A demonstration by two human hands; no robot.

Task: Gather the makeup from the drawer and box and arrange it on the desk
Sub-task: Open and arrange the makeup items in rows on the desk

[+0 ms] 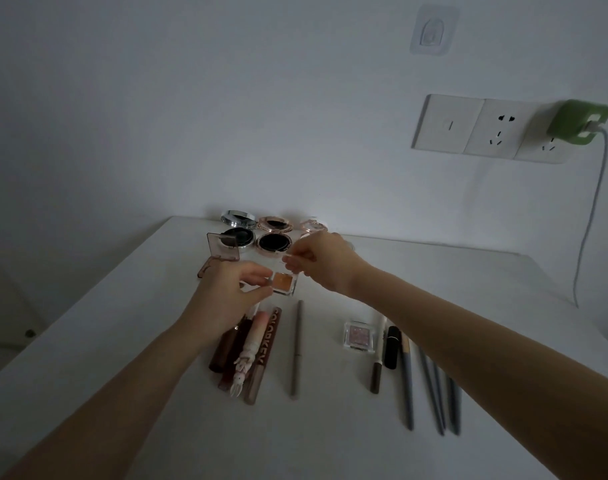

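Only one word can be read — "COLORKEY". It stands in big pale letters on a brown tube (265,351) that lies on the white desk (330,445). The letters run along the tube, one after another, from its far end toward its near end, so the word reads sideways. The brown tube lies between a pink tube (252,344) and a thin grey pencil (296,351). On the wall, the switch (449,123) has one small dark line on it — like the number 1. Any print on the other makeup is too small to read.
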